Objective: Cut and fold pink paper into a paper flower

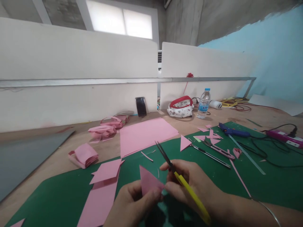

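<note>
My left hand pinches a small folded pink paper triangle over the green cutting mat. My right hand also touches the triangle's right edge while gripping yellow-handled scissors. Their dark blades point up and away to the left and are closed. Loose pink paper pieces lie on the mat just left of my hands.
A large pink sheet lies ahead, with pink paper bundles to its left. A craft knife, blue glue gun, ruler and pink scraps sit right. A phone, pouch, water bottle and power strip stand farther back.
</note>
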{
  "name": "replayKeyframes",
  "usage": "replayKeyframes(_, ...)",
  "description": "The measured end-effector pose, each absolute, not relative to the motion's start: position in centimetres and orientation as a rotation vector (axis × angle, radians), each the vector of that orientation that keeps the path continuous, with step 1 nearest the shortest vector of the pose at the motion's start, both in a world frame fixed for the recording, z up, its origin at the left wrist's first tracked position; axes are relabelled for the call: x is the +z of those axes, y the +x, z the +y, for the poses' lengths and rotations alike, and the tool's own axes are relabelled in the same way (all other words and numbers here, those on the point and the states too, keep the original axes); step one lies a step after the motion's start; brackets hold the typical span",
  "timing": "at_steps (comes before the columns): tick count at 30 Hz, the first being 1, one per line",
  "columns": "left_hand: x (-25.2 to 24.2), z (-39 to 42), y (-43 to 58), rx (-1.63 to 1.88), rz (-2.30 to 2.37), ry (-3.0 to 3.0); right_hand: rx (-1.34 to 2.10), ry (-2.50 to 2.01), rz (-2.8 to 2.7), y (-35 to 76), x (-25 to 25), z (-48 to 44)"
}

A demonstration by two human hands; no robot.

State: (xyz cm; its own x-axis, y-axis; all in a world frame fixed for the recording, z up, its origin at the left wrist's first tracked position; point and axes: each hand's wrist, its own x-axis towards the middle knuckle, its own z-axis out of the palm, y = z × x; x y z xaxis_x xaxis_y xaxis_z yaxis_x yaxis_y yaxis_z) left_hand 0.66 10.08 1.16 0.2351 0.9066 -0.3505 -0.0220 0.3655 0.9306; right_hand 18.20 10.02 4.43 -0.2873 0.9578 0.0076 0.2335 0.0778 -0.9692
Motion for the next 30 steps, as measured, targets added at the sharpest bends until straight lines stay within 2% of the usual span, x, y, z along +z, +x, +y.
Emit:
replayKeyframes(6,0.1,11.2,-0.2,1.055,1.214,0.885,1.24,-1.237,-1.858,19.3,4.5,10.0)
replayKeyframes(21,0.1,11.3,-0.4,1.072,1.159,0.888,0.965,-1.336,-2.069,19.4,3.9,10.2)
replayKeyframes(30,0.6,11.1,-0.4,1.087,1.198,0.949,0.911,-1.31,-2.11,19.6,3.8,10.3)
